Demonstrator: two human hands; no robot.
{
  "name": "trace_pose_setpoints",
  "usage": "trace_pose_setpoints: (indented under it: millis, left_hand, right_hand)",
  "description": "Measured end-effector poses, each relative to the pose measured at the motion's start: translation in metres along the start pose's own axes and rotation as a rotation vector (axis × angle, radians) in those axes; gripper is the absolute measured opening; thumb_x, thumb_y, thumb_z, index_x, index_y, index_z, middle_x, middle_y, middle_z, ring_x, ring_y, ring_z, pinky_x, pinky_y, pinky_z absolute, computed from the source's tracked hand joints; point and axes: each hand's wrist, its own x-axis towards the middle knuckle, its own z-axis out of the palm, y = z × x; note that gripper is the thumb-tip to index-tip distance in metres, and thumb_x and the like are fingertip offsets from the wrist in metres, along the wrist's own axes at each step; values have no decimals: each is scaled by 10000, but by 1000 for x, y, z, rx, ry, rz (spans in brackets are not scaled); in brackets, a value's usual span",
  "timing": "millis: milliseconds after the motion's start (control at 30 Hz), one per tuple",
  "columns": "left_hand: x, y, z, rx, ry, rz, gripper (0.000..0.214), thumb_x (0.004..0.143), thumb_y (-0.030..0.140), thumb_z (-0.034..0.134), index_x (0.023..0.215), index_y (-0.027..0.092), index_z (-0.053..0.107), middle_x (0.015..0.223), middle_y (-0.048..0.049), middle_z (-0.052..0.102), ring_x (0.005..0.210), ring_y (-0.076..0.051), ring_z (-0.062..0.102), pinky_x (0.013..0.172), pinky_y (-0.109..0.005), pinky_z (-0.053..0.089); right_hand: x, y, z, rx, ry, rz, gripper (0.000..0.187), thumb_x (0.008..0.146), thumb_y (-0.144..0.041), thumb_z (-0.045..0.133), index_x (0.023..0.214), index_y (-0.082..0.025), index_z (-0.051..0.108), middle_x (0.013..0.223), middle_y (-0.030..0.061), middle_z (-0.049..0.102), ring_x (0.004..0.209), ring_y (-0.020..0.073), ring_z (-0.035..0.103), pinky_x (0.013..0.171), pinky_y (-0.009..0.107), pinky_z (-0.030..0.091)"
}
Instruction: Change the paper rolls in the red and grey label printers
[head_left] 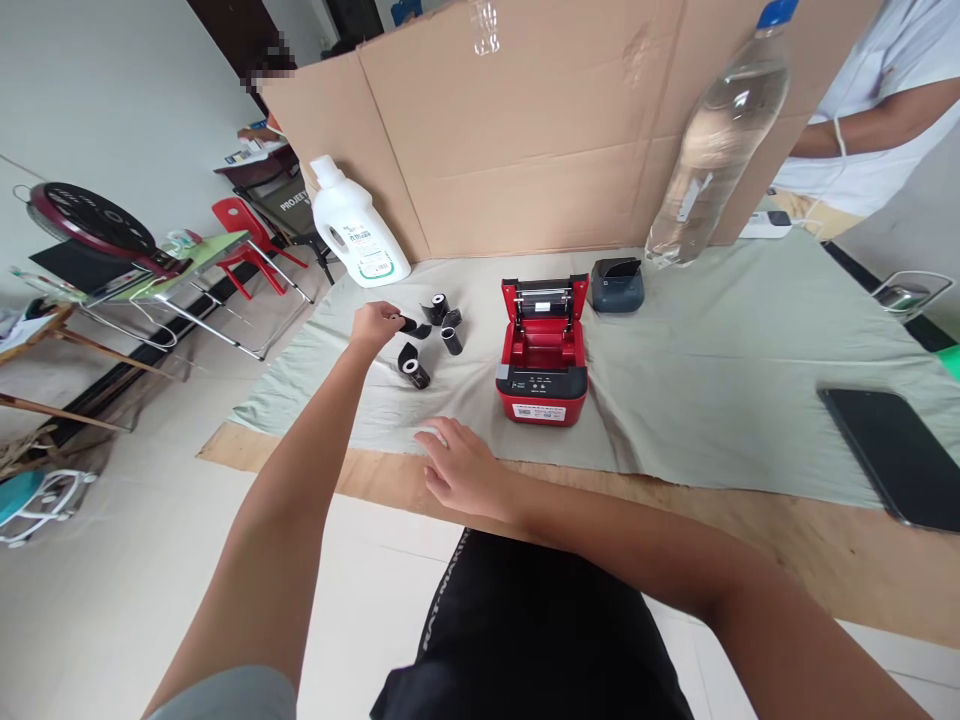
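My left hand [375, 328] is pinched on a small black roll [409, 325] with a loose tail, at the left side of the cloth. Several more black rolls [414, 373] with white cores lie close to it, some with their ends unwound. Empty, with its fingers apart, my right hand [459, 462] hovers near the front edge of the table. To the right of the rolls stands a red and black label printer [541, 360], its lid raised and its inner bay showing.
A white jug [360, 225] and a large water bottle [720, 140] stand before a cardboard screen [517, 130]. Behind the printer is a small dark device [617, 287]. A phone [892, 450] lies at the right edge. A person in white [900, 120] is beyond the screen.
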Motion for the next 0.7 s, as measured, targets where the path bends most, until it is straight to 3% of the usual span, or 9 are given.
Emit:
trace_pose_setpoints:
  millis: [67, 133, 233, 333, 433, 533, 700]
  left_hand:
    - [-17, 6, -15, -118, 130, 139, 343, 679, 254, 734, 1012, 176, 761, 1123, -92, 785, 926, -243, 751, 885, -356, 598]
    - [-39, 15, -28, -384, 174, 260, 377, 712, 344, 752, 1051, 178, 744, 1141, -95, 773, 965, -238, 748, 849, -341, 620]
    - [-80, 36, -32, -733, 38, 377, 531, 708, 489, 843, 1144, 204, 736, 1015, -74, 776, 937, -220, 749, 826, -345, 646]
    - [-117, 66, -13, -864, -95, 393, 548, 718, 574, 876, 1122, 218, 775, 894, -47, 773, 806, -186, 742, 758, -321, 645]
    - [-141, 94, 20, -919, -170, 402, 529, 711, 643, 871, 1026, 220, 819, 782, -24, 756, 669, -154, 697, 649, -287, 617]
    - [-152, 110, 55, -941, -208, 428, 554, 719, 691, 841, 999, 214, 825, 760, -17, 749, 667, -151, 680, 635, -284, 597]
    - [-157, 107, 94, -933, -165, 432, 545, 776, 715, 778, 1012, 226, 819, 751, -7, 743, 640, -146, 645, 616, -290, 544]
  right_hand:
    - [7, -3, -15, 12, 78, 25, 290, 905, -136, 533, 1182, -141, 618, 1234, 186, 675, 1086, 277, 632, 879, 417, 556]
    - [19, -8, -45, 34, 170, 19, 219, 923, -146, 508, 1095, -171, 642, 1044, 113, 719, 959, 234, 649, 825, 367, 541]
    - [42, -13, -112, 59, 324, 26, 188, 969, -156, 468, 959, -196, 652, 879, 48, 690, 808, 176, 628, 766, 315, 503]
    - [59, -6, -182, 16, 386, 127, 192, 987, -190, 498, 1032, -200, 684, 992, 54, 702, 870, 173, 637, 782, 303, 482]
    - [61, 13, -228, -45, 207, 200, 236, 949, -242, 609, 1154, -214, 721, 1089, 49, 708, 833, 172, 629, 757, 304, 462]
    - [55, 34, -246, -162, 39, 236, 238, 894, -190, 653, 1112, -199, 748, 1037, 45, 708, 816, 174, 619, 748, 302, 430]
    - [50, 44, -243, -325, -156, 304, 163, 835, -97, 654, 939, -197, 730, 929, 45, 725, 857, 206, 629, 697, 300, 370]
